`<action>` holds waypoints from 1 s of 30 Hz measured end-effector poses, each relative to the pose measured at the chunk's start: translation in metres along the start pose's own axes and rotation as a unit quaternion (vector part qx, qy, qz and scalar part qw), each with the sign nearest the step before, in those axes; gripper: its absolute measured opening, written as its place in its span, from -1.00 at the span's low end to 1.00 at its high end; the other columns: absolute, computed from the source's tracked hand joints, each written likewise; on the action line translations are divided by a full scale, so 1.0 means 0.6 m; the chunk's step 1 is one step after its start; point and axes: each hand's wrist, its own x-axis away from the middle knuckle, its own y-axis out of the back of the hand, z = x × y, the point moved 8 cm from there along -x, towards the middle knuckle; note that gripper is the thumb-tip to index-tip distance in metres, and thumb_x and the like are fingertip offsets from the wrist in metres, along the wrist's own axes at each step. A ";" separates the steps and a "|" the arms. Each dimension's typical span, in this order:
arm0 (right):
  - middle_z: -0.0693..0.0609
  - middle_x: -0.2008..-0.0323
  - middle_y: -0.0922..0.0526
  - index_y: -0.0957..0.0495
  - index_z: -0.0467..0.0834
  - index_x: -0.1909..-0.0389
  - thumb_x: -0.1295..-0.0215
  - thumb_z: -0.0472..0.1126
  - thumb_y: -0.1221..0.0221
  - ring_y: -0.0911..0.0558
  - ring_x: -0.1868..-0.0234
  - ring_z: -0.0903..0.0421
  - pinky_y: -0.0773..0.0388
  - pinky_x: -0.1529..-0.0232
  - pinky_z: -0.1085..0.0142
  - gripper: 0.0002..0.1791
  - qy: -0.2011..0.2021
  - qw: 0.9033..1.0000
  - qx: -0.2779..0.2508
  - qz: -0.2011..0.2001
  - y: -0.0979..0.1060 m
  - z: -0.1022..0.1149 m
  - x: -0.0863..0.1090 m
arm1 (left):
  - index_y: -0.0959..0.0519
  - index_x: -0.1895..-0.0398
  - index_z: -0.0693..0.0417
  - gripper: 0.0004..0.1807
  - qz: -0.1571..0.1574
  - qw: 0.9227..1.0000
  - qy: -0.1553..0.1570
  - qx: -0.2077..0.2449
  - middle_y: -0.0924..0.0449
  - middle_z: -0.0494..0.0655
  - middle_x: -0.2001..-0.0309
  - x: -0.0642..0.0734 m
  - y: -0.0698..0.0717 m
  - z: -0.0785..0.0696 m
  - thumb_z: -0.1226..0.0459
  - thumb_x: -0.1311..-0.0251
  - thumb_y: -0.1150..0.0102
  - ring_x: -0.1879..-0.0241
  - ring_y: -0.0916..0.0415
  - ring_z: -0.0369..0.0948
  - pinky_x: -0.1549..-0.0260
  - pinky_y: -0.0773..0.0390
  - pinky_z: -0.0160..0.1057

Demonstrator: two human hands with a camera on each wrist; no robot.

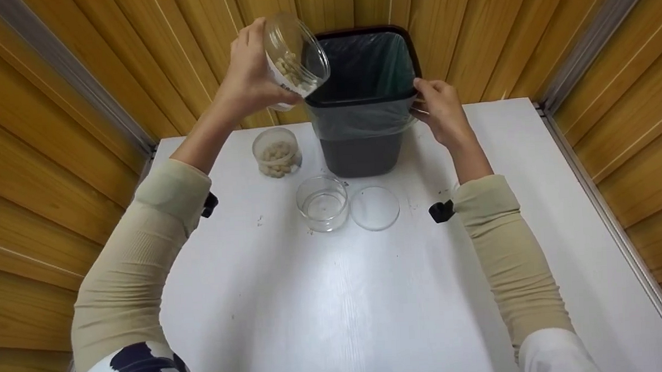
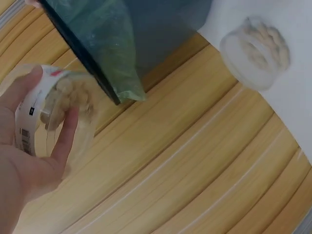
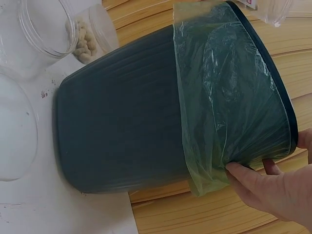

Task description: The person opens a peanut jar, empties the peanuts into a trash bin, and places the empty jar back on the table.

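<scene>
My left hand (image 1: 250, 72) grips a clear plastic jar (image 1: 285, 34) with a white label, tilted so its mouth faces the trash bin. Tan pieces that look like peanuts in the shell (image 1: 289, 67) lie inside, toward the lower wall. The dark grey trash bin (image 1: 360, 154) stands upright, lined with a thin green bag (image 3: 214, 97) folded over its rim. At the bin's right side my right hand (image 1: 442, 108) holds the rim, thumb on top and fingers against the bag outside. The jar's mouth is close to the bin's left rim.
Left of the bin stands a smaller clear tub (image 1: 276, 152) with similar tan pieces. In front are an open clear container (image 1: 323, 203) and a round clear lid (image 1: 375, 208). Small dark crumbs dot the white table (image 1: 336, 309). Wooden-look panels (image 1: 525, 37) enclose the back and sides.
</scene>
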 end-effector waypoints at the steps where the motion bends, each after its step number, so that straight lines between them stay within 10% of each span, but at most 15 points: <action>1: -0.24 -0.33 -0.29 -0.27 -0.30 -0.27 -0.55 -0.04 -0.06 -0.40 -0.39 -0.18 -0.30 -0.43 0.04 -0.50 0.000 1.000 -0.001 0.000 0.001 -0.001 0.000 | -0.01 -0.57 0.14 0.40 0.013 1.000 0.004 0.011 -0.18 0.05 -0.46 -0.002 -0.001 -0.005 0.14 0.36 -0.74 -0.45 -0.10 -0.06 -0.43 -0.12 -0.31; 12: -0.15 -0.16 -0.38 -0.33 -0.25 -0.11 -0.48 -0.07 -0.17 -0.45 -0.33 -0.18 -0.33 -0.41 0.02 -0.59 -0.004 1.000 0.002 0.003 0.003 0.002 -0.001 | 0.01 -0.58 0.14 0.39 0.047 0.999 -0.011 -0.006 -0.18 0.07 -0.46 -0.026 -0.016 -0.063 0.11 0.32 -0.72 -0.44 -0.14 -0.05 -0.39 -0.15 -0.36; 23: -0.28 -0.42 -0.21 -0.18 -0.35 -0.41 -0.54 -0.07 -0.08 -0.34 -0.43 -0.18 -0.28 -0.44 0.04 -0.38 -0.015 0.999 0.029 0.007 0.008 0.009 -0.005 | 0.24 -0.64 -0.03 0.44 0.083 0.985 -0.003 -0.150 0.19 0.01 -0.62 -0.069 -0.029 -0.048 0.11 0.17 -0.66 -0.60 0.30 -0.02 -0.39 -0.28 0.15; 30: -0.21 -0.29 -0.30 -0.26 -0.35 -0.35 -0.55 -0.06 -0.06 -0.38 -0.37 -0.16 -0.31 -0.43 0.04 -0.45 -0.011 0.999 0.041 0.007 0.005 0.005 -0.005 | 0.21 -0.64 -0.04 0.41 0.061 0.987 -0.022 -0.144 0.10 0.03 -0.59 -0.091 -0.005 -0.034 0.07 0.14 -0.64 -0.58 0.22 0.01 -0.47 -0.19 0.01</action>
